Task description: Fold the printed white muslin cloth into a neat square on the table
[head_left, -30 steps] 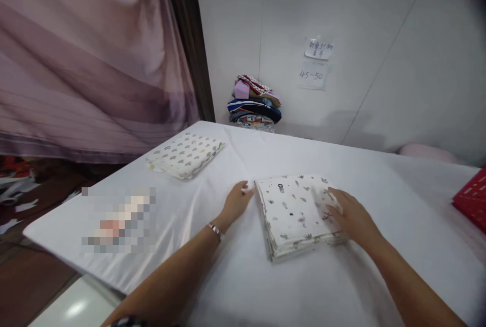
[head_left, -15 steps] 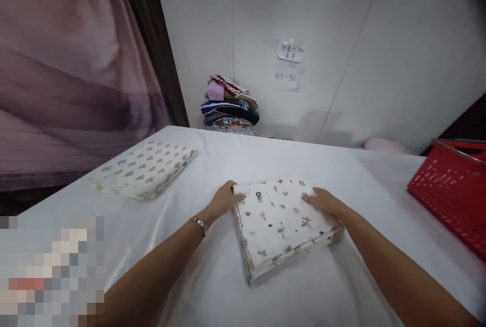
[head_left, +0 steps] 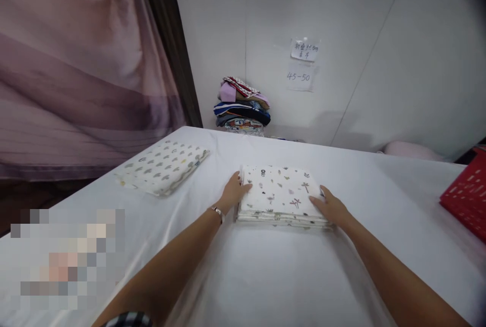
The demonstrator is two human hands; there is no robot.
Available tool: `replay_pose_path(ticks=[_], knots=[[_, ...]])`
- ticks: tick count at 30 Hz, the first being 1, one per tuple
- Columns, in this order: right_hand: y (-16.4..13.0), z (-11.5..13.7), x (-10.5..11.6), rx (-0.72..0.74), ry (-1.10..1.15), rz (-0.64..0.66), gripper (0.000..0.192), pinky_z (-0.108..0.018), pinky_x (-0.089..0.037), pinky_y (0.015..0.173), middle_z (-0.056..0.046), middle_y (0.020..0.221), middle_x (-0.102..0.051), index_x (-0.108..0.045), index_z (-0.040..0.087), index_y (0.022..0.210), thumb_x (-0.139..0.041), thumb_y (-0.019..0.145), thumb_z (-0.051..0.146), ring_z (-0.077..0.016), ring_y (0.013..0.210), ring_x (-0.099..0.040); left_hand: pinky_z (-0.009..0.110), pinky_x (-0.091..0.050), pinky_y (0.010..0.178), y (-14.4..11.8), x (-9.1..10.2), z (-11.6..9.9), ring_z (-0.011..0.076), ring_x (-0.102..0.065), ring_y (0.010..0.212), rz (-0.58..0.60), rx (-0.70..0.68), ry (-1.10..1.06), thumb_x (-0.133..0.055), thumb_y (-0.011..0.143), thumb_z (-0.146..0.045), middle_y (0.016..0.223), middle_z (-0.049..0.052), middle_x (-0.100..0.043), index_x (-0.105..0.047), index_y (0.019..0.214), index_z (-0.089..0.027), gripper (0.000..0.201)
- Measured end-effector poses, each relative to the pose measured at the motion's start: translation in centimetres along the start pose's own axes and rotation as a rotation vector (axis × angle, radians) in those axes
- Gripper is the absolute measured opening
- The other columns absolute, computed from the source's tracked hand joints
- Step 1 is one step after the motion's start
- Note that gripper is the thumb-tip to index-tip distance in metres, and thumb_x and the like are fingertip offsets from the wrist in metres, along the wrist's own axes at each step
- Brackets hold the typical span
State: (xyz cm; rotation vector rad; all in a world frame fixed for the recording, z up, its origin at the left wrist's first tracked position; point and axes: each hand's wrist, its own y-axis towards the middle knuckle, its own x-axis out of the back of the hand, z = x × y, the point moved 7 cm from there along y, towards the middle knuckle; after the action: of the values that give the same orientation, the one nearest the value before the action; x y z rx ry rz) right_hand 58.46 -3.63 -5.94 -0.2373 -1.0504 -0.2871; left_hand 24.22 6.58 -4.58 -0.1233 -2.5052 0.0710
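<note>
Hands flank a folded cloth

Left hand (head_left: pixel 235 193) and right hand (head_left: pixel 331 206) lie flat and open against the printed folded cloth (head_left: pixel 279 193) mid-surface (head_left: pixel 266 276); soft and light, likely best lifted from beneath both sides.

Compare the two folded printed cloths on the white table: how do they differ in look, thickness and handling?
The folded cloth between the hands shows scattered small plant motifs; the folded cloth at the left has rows of rounded grey shapes. The first looks thicker, with stacked layers. The left hand and right hand flank it; the other lies untouched. Both are whitish and flat.
</note>
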Motion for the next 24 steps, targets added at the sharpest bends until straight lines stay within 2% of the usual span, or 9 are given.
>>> replay_pose_path(ticks=[4,7,12,16,19,21,24], knots=[[-2.2,-1.5,0.1,-0.031,0.055,0.060,0.075,-0.036,-0.043,0.086,-0.013,0.114,-0.060,-0.032,0.017,0.140,-0.043,0.079,0.061,-0.0269,0.102,-0.059,0.031,-0.046,0.086,-4.3,0.3,1.3,0.0220,-0.057,0.105,-0.003,0.036,-0.030,-0.064,0.072,-0.036,0.131,0.014,-0.049,-0.031,0.136,-0.016,0.075],[-3.1,-1.5,0.3,-0.051,0.067,0.062,0.078,-0.037,-0.042,0.086,-0.013,0.114,-0.060,-0.029,0.016,0.141,-0.041,0.079,0.062,-0.0275,0.104,-0.057,0.030,-0.047,0.083,-6.2,0.2,1.6,0.0211,-0.058,0.102,-0.002,0.045,-0.056,-0.064,0.071,-0.039,0.131,0.013,-0.049,-0.033,0.135,-0.017,0.074],[-3.8,-0.6,0.6,-0.044,0.121,-0.005,0.069,-0.035,-0.042,0.086,-0.011,0.114,-0.060,-0.036,0.017,0.138,-0.047,0.079,0.052,-0.0262,0.100,-0.057,0.032,-0.045,0.087,-7.2,-0.1,0.9,0.0214,-0.058,0.101,-0.046,0.007,-0.030,-0.061,0.072,-0.031,0.119,0.010,-0.058,-0.041,0.130,-0.018,0.062],[-5.4,-0.6,1.1,-0.034,0.272,-0.065,0.069,-0.031,-0.045,0.075,-0.007,0.102,-0.063,-0.038,0.019,0.136,-0.052,0.076,0.048,-0.0212,0.085,-0.059,0.031,-0.047,0.081,-7.7,-0.2,0.9,0.0218,-0.058,0.099,-0.042,0.014,-0.051,-0.060,0.067,-0.018,0.118,0.011,-0.057,-0.040,0.131,-0.018,0.067],[-7.2,-0.9,1.1,-0.049,0.187,-0.047,0.070,-0.031,-0.044,0.070,-0.005,0.091,-0.063,-0.036,0.022,0.138,-0.051,0.076,0.051,-0.0211,0.078,-0.059,0.030,-0.049,0.077,-8.6,-0.1,1.5,0.0209,-0.059,0.096,-0.029,-0.006,-0.084,-0.061,0.066,-0.017,0.124,0.012,-0.052,-0.041,0.130,-0.018,0.067],[-8.4,-0.9,1.1,-0.048,0.072,-0.027,0.069,-0.032,-0.043,0.070,-0.006,0.093,-0.063,-0.033,0.023,0.139,-0.049,0.078,0.051,-0.0230,0.081,-0.059,0.032,-0.049,0.079,-9.4,0.3,1.6,0.0212,-0.059,0.097,-0.064,-0.038,-0.059,-0.061,0.068,-0.019,0.124,0.012,-0.052,-0.043,0.128,-0.018,0.062],[-9.6,0.7,2.5,0.036,-0.062,-0.154,0.065,-0.035,-0.043,0.074,-0.013,0.107,-0.059,-0.033,0.018,0.139,-0.046,0.082,0.047,-0.0279,0.096,-0.055,0.039,-0.044,0.091,-10.9,1.1,-0.2,0.0252,-0.051,0.111,-0.221,-0.245,0.098,-0.059,0.073,-0.020,0.127,0.012,-0.050,-0.048,0.124,-0.019,0.052]])
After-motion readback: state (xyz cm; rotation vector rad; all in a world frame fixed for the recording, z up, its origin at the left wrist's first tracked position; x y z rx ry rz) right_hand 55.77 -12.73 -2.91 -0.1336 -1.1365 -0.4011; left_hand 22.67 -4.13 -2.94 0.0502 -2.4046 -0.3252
